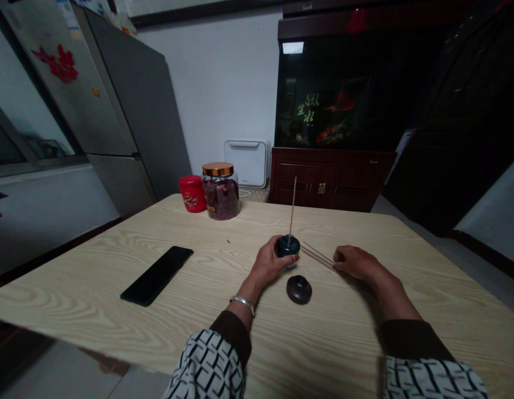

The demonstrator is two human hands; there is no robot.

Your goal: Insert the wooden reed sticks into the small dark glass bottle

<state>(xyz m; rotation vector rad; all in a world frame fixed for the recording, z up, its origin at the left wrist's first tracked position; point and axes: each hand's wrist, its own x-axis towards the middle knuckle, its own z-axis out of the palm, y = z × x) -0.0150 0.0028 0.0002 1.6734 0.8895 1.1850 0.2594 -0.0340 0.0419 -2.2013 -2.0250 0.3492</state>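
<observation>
Both sleeves came in at the bottom of the view, black-and-white patterned cloth with dark brown cuffs, and a silver bangle sat on the left wrist. The hands were apart, resting on a light wood-grain table. The left hand was wrapped around a small dark glazed pot, holding it upright on or just above the tabletop. A thin wooden stick stood straight up out of the top of the pot, slightly beyond the left hand. The right hand lay loosely curled, with its fingertips at the ends of a few thin wooden sticks lying on the table between the hands. Hard to tell if those sticks were actually gripped or only touched. A round dark brown lid sat on the table just nearer than the pot, between the hands.

Left of the left hand, well apart, lay a black smartphone, face down or screen dark. Farther on, past the hands at the far table edge, stood a red lidded tin beside a glass jar of dried petals with a copper lid. Beyond the table were a white appliance, a steel fridge on the left, and a lit fish tank on a dark wood cabinet on the right.
</observation>
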